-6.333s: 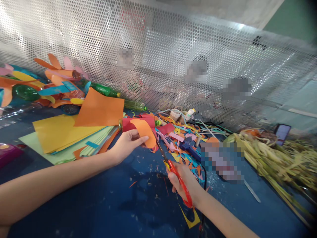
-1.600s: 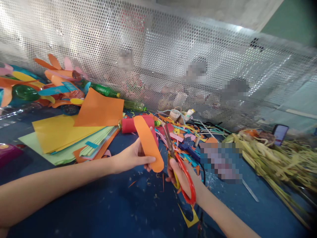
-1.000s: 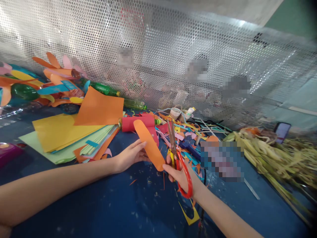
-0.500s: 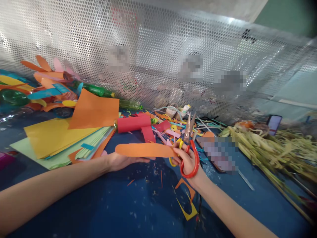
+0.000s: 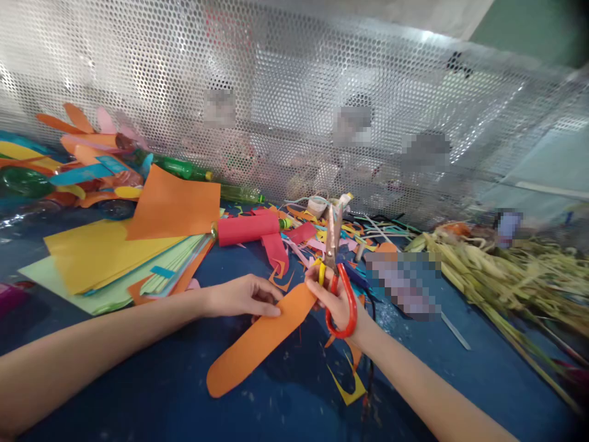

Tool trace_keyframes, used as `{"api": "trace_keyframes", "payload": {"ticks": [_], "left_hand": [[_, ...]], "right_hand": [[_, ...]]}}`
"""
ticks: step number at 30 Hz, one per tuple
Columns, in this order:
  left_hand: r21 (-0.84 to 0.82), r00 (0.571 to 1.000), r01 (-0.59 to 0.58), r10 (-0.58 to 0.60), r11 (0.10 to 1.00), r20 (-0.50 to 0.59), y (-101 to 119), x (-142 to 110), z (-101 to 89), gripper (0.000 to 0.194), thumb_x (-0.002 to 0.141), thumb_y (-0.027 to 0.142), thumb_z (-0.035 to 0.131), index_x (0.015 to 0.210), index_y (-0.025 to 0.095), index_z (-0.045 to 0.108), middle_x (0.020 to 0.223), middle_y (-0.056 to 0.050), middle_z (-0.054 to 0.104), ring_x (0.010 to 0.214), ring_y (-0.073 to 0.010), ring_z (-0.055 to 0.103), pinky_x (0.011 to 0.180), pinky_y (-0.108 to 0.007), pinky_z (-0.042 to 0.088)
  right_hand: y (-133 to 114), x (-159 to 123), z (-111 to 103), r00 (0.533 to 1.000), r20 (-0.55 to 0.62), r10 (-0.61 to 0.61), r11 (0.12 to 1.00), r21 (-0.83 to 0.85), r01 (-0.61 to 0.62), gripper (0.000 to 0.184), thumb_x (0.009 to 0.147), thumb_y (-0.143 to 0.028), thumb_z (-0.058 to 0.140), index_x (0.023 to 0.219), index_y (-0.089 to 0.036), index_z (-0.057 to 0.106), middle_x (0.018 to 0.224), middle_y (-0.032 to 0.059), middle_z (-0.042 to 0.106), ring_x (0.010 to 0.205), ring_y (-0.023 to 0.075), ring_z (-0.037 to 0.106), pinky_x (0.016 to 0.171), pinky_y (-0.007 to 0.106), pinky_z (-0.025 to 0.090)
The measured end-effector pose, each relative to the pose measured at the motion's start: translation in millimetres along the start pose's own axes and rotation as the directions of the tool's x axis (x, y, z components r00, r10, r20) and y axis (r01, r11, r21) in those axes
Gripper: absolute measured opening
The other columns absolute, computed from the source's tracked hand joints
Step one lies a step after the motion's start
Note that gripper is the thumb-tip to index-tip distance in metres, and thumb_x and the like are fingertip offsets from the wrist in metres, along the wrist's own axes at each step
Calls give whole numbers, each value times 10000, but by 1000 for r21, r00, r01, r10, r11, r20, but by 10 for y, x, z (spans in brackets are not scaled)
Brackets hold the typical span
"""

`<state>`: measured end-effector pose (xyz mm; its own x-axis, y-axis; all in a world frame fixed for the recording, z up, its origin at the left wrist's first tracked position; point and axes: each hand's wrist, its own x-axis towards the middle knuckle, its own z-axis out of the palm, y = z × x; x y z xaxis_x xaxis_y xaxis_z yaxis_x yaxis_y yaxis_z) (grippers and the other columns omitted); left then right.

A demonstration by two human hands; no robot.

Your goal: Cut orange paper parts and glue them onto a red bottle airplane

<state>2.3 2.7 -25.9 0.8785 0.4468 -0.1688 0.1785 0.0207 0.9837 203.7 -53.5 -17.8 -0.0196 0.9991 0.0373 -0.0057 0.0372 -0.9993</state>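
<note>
A long orange paper strip (image 5: 257, 344) with a rounded lower end slants across the middle, held above the blue table. My left hand (image 5: 246, 298) pinches its upper edge, thumb in front and fingers partly hidden behind. At the strip's upper right end, the thumb and fingers of my right hand (image 5: 338, 301) grip the paper. The same hand keeps red-and-yellow-handled scissors (image 5: 332, 242) with the blades pointing up and away from the strip. Beyond my hands lies a bottle wrapped in red paper (image 5: 248, 228), with a red flap hanging from it.
At left is a stack of coloured paper (image 5: 115, 258) with an orange sheet (image 5: 177, 205) on top. Bottle-and-paper crafts (image 5: 87, 166) stand behind it. Paper scraps (image 5: 317, 236), a blue glue gun (image 5: 354, 274) and corn husks (image 5: 488, 276) lie to the right. A perforated silvery sheet (image 5: 285, 86) forms the back.
The orange paper was trimmed, then passed to my right hand's fingertips and swung round until its free end points down left. The scissors turned upright; an orange offcut dropped onto the table.
</note>
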Motion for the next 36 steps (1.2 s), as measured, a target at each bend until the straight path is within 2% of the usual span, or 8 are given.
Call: {"api": "trace_keyframes", "payload": {"ticks": [3,6,9,12,15,18,25,36], "left_hand": [[-141,981,-60,33,988,-189,-47,35,8,198,740,334,655,819,153,651,727,4,626,622,-78,551,580,-171,413],[-337,904,-176,16,925,-428,-83,76,6,212,724,326,676,827,157,602,725,14,619,590,-69,552,572,-179,437],[-377,843,-272,30,885,-537,-50,89,-18,233,714,308,689,843,144,586,722,11,616,574,-67,555,565,-182,462],[-348,819,-337,89,875,-567,39,65,-44,235,732,295,676,878,136,585,760,-5,638,615,-76,588,580,-174,479],[-299,795,-385,149,873,-589,127,24,-46,232,749,287,660,908,141,576,758,-6,655,616,-82,607,577,-173,493],[-268,773,-414,180,870,-608,178,-11,-24,206,754,268,657,887,140,568,697,11,647,572,-73,602,550,-164,499],[-230,779,-380,176,896,-602,215,-31,27,211,754,280,653,875,131,564,655,13,645,524,-67,595,520,-158,503],[-165,774,-365,200,916,-601,212,-67,108,204,768,288,635,870,129,557,712,-10,659,541,-76,605,527,-176,521]], "right_hand": [[54,35,-28,1000,2,-13,987,158,13,309,728,-479,613,790,-206,481,634,-50,439,449,66,351,437,215,366],[82,25,-48,993,87,84,960,260,-104,448,753,-651,448,771,-204,475,648,-30,461,418,71,337,396,234,392],[56,-60,-46,981,164,104,979,159,-131,498,773,-687,350,784,-208,486,626,-22,447,433,94,361,413,255,424],[-32,-191,-34,977,201,70,983,-180,-34,416,812,-615,394,773,-211,481,668,1,475,537,126,446,513,264,453],[-134,-294,-15,974,223,26,856,-509,94,407,847,-591,346,770,-208,462,685,15,493,586,153,488,534,281,438],[-213,-329,11,961,274,-43,715,-664,221,448,867,-592,256,712,-208,426,628,13,490,560,161,487,518,289,404],[-322,-340,55,926,346,-150,591,-719,365,476,896,-553,168,637,-217,383,579,8,489,518,154,481,498,278,369],[-279,-351,56,944,319,-81,659,-694,291,352,902,-473,279,704,-208,400,626,4,471,556,148,452,525,264,373]]}}
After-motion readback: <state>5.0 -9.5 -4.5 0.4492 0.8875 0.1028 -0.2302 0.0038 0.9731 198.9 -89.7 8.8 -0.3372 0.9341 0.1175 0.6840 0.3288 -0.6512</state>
